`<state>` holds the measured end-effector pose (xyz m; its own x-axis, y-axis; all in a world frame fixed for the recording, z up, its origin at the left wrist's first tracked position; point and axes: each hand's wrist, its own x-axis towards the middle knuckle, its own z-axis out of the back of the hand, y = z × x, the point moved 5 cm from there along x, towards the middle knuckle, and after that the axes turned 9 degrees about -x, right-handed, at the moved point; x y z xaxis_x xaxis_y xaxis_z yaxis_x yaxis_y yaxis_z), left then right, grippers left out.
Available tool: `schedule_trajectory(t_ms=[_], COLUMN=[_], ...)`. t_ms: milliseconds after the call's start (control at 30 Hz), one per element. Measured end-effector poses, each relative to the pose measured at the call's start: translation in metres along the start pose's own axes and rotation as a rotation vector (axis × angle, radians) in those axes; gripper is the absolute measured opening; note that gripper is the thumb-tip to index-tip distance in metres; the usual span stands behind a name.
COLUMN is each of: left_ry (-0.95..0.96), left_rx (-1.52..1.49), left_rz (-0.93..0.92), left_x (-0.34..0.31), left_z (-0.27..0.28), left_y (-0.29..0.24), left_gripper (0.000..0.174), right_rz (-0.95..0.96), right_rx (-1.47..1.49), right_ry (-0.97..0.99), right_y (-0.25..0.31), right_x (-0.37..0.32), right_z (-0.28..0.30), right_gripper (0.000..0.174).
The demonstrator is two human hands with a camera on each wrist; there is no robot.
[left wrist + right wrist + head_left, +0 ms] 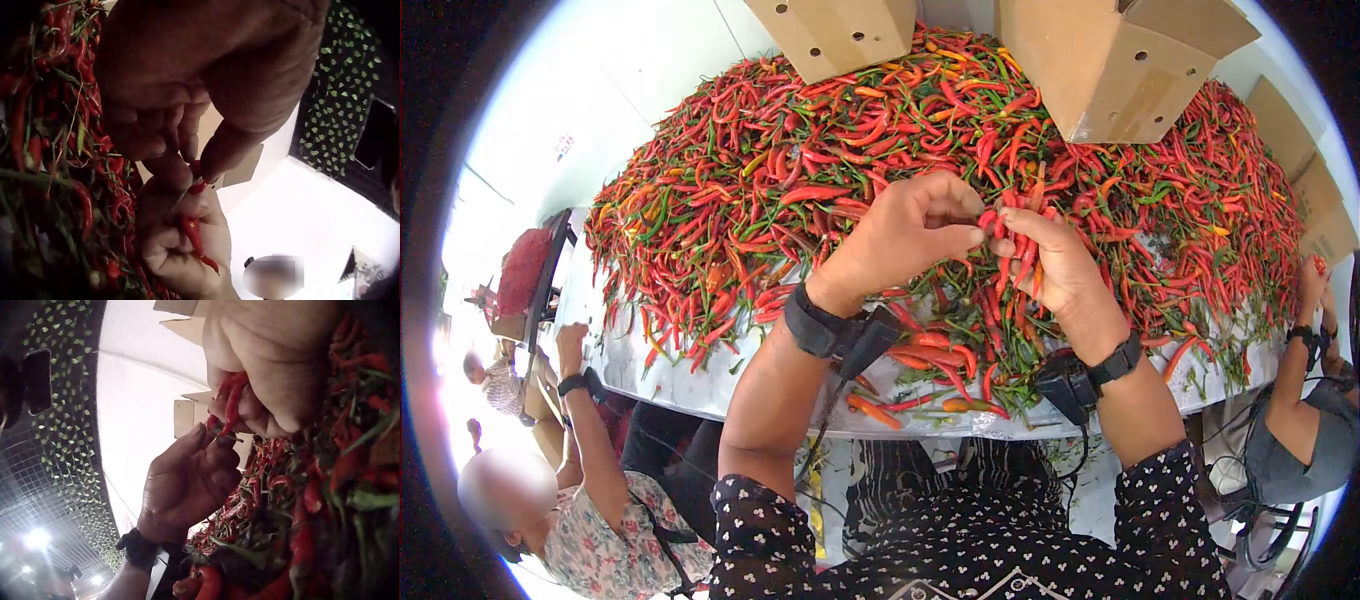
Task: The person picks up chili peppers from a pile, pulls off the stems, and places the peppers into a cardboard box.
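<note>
Both hands meet above a wide heap of red chillies (820,195) with green stems. The right hand (1055,255) curls its fingers round several red chillies (1025,250); in the right wrist view red chillies (233,403) stick out from that hand (269,369). Thumb and forefinger of the left hand (915,230) pinch the end of a red chilli (988,218) beside the right fingertips. From the left wrist view, the left hand (200,81) pinches a red tip (199,186), and another chilli (199,244) lies across the right palm (187,262).
Two cardboard boxes (840,35) (1115,75) stand on the heap's far side. The white table's near edge (730,395) runs before the body. One person (620,500) sits at the left, another (1305,430) at the right. Loose chillies (930,400) lie near the edge.
</note>
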<state>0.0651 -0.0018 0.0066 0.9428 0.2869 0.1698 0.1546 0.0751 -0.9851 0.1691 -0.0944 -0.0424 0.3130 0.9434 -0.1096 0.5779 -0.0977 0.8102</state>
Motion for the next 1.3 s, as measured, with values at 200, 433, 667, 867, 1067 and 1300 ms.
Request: schedule_trajectory(t_ms=[200,433,667,867,1067,1300], left_ry=[-0.049,-0.057,-0.105,-0.068,0.105,0.266], left_rx=[0.017,0.279,0.349,0.438,0.291,0.025], left_rz=[-0.020,-0.179,-0.099,-0.169,-0.150,0.066], left_x=[0.002,0.002,-0.003,-0.002,-0.002,-0.009], left_z=[0.000,0.002,0.001,0.002,0.004,0.007], left_y=[0.005,-0.001,-0.008,-0.009,-0.006,-0.009], left_gripper=[0.018,0.017,0.013,0.009,0.009,0.012], right_rz=[0.005,-0.026,-0.045,-0.074,-0.088,-0.098], right_rx=[0.018,-0.064,-0.110,-0.091,-0.184,-0.166], right_ry=[-0.008,-0.053,-0.030,0.051,0.015,0.173], right_y=[0.002,0.002,0.004,0.003,0.003,0.003], right_x=[-0.001,-0.003,-0.005,-0.006,-0.009,-0.005], right_z=[0.002,-0.004,-0.004,-0.005,-0.006,0.000], right_gripper=[0.012,0.011,0.008,0.009,0.009,0.013])
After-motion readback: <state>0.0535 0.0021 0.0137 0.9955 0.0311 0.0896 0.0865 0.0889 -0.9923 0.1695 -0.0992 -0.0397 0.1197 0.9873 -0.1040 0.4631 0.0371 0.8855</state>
